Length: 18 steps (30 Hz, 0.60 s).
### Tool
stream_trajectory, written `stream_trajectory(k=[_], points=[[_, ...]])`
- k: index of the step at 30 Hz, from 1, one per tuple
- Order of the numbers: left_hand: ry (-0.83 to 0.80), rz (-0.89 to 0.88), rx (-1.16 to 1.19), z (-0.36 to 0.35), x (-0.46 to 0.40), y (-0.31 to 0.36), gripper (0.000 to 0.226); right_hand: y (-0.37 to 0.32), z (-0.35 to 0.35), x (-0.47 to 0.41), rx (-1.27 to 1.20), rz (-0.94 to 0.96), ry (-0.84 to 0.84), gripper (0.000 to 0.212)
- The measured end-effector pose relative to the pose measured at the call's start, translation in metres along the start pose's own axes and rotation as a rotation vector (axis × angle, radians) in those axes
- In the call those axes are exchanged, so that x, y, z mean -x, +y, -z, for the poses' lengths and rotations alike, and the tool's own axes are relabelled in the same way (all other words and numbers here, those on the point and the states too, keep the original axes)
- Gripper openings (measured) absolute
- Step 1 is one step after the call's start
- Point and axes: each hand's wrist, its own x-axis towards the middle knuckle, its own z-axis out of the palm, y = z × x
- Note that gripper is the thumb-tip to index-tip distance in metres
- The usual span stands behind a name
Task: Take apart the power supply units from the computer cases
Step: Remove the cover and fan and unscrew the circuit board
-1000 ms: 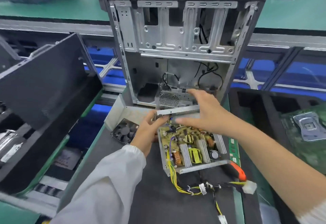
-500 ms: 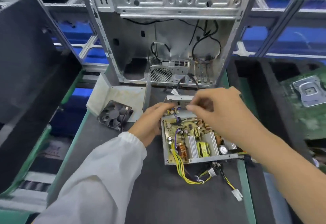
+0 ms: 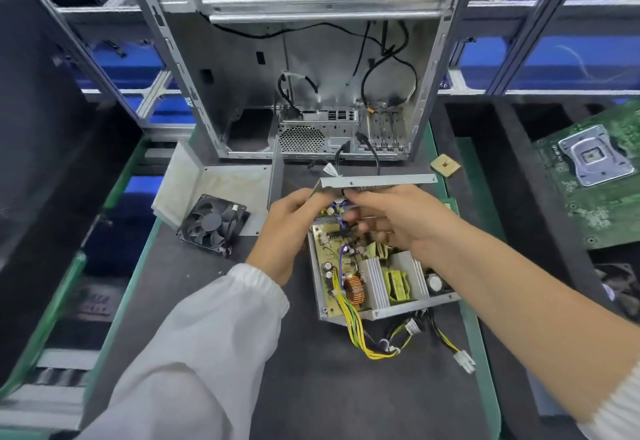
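Comparing: since earlier, our right hand dropped onto the power supply wires.
Fingers: left hand grips its plate; right pinches wires.
Count: one computer case, one fan.

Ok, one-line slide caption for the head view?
Both hands, left and right, work at the open power supply before the gutted case.

One camera sits on the person's head. It looks forward and down, close over the dark work mat, toward the open computer case behind.
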Motion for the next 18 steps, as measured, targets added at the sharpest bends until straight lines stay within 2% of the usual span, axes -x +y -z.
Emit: stream_trajectory(k=[6, 13, 18], points=[[-0.100, -0.007, 0.041, 0.006, 0.002, 0.003, 0.037, 0.003, 0.004, 0.004, -0.141, 0.019, -0.056, 0.009], [-0.032, -0.066, 0.036, -0.001, 0.000, 0.001, 0.017, -0.003, 0.008, 0.003, -0.298, -0.030, -0.114, 0.010], [0.030, -0.046, 0.006, -0.006, -0.006, 0.007, 0.017, -0.012, 0.003, -0.003, -0.434, -0.059, -0.103, 0.006]])
